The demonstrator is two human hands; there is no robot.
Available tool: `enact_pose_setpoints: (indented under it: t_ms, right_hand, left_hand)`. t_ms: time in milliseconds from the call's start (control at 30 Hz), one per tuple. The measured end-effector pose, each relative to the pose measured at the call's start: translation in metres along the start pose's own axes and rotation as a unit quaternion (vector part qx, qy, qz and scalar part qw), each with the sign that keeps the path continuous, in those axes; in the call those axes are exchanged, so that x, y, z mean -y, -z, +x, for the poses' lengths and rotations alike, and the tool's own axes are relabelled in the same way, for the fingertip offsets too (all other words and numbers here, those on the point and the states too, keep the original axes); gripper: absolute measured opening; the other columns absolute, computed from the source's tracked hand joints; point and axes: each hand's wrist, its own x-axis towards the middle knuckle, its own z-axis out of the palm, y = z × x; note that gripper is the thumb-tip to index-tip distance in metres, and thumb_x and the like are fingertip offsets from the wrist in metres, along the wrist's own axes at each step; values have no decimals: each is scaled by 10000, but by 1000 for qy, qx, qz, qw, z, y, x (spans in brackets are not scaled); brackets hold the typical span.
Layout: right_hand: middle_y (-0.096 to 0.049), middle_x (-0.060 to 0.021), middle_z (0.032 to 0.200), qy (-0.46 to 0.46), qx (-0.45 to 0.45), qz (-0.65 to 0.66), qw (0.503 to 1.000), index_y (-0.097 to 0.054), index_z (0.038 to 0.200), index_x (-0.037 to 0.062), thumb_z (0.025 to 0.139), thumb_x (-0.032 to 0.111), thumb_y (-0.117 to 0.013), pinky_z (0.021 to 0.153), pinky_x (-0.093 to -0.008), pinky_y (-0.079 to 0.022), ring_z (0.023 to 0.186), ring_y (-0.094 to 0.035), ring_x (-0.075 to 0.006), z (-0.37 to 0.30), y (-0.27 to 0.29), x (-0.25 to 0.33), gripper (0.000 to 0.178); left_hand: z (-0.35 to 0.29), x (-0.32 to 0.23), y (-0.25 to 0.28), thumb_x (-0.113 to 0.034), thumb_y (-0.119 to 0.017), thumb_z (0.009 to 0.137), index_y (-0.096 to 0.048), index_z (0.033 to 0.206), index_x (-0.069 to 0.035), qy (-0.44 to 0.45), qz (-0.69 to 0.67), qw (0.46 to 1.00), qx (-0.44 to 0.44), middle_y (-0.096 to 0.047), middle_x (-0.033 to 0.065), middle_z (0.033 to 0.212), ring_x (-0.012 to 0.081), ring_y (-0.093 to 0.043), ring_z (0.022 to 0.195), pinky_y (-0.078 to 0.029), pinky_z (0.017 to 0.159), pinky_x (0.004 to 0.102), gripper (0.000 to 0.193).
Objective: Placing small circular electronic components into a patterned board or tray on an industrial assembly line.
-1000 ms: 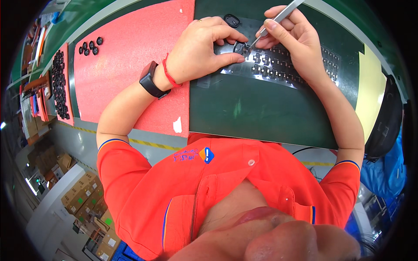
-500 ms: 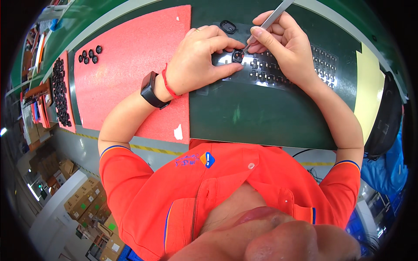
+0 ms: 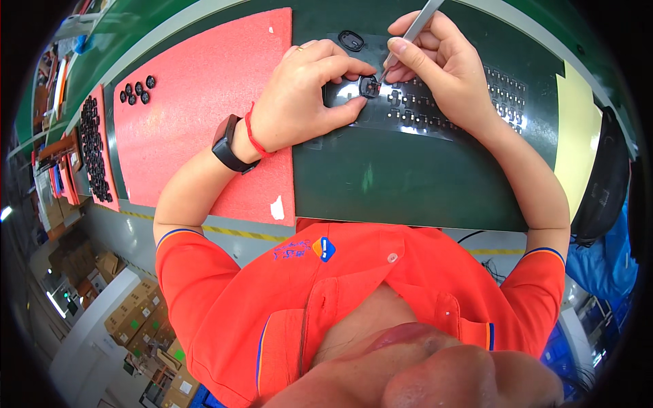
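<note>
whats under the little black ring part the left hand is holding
A clear sheet carrying rows of small dark pieces lies under the black ring part, on the dark green mat. The left hand hides the sheet's left end.

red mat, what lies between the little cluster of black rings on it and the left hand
Only bare red mat in the head view: nothing sits between the black rings and the left hand, which holds a small black ring part.

A glossy clear plastic sheet (image 3: 415, 112) is seen upper centre; the tweezers (image 3: 415, 27) look like brushed metal, the red mat (image 3: 204, 115) matt and foam-like.
</note>
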Motion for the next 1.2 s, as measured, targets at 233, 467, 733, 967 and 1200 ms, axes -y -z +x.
enact_pose_setpoints:
  t_ms: [233,467,733,967,1200]
  right_hand:
    - [-601,-56,821,28,7,-34,999,-469,1060,-5,932,23,-559,658,-242,-544,748,-623,-101,12,0,-14,159]
    - [-605,-57,815,28,8,-34,999,-471,1057,-6,929,21,-563,652,-240,-543,752,-625,-101,1,-3,0,160]
    - [-609,-57,817,29,7,-39,999,-473,1056,-8,928,17,-564,650,-237,-542,746,-627,-103,1,-3,-1,159]
    - [-611,-59,813,29,4,-33,999,-476,1050,-9,926,15,-568,641,-235,-539,741,-631,-104,1,-4,0,157]
    - [-620,-61,803,37,2,-36,999,-479,1044,-13,921,14,-573,627,-233,-536,730,-634,-104,1,-5,-2,157]
  left_hand:
    - [-1,-2,-1,-120,-727,688,-687,989,-110,7,15,1000,5,-576,20,797,184,-578,770,-407,739,314,304]
    - [-1,0,-2,-124,-725,688,-688,991,-110,9,8,1000,3,-578,23,805,191,-575,772,-407,736,315,306]
    - [-1,2,-2,-127,-721,694,-687,996,-111,-8,6,1000,1,-582,29,810,199,-569,783,-408,741,319,305]
    - [-1,2,-2,-129,-722,695,-688,997,-112,-8,6,1000,1,-578,26,808,198,-568,782,-406,747,322,304]
    - [-1,1,-1,-130,-726,694,-689,1004,-111,1,14,1000,9,-573,30,809,200,-562,811,-406,748,324,313]
